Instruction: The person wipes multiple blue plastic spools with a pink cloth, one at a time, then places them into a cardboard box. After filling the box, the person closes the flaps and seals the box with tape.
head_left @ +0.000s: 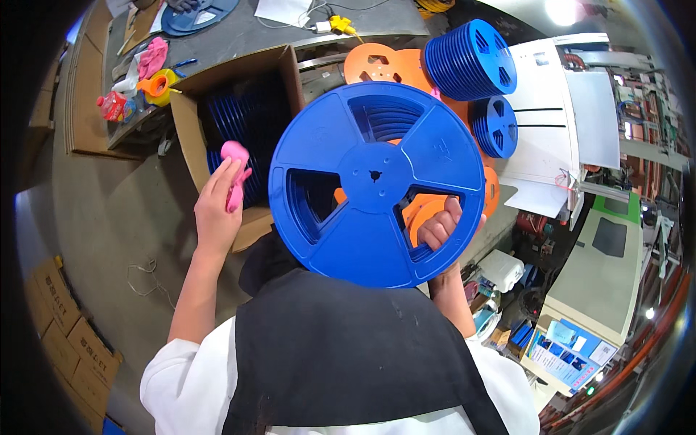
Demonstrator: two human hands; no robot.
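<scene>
A stack of large blue plastic reels [348,239] is held up before my chest, its round face toward me. My right hand [441,226] grips it at the right side, with fingers showing through one of the face's cut-out windows. More blue rims show behind the front reel through the windows. In my left hand [219,199], off to the left of the stack, is a bunched pink cloth [235,151], pinched between thumb and fingers. Just beyond that hand stands an open cardboard box [190,134] with several dark blue reels [230,112] inside.
Orange reels [377,64] lie behind the held stack. Two blue reel stacks [464,61] stand at the far right beside a white panel [540,138]. On the grey workbench [304,36] are a pink rag [152,56] and a yellow-orange tape roll [154,87]. Cartons [72,333] sit lower left.
</scene>
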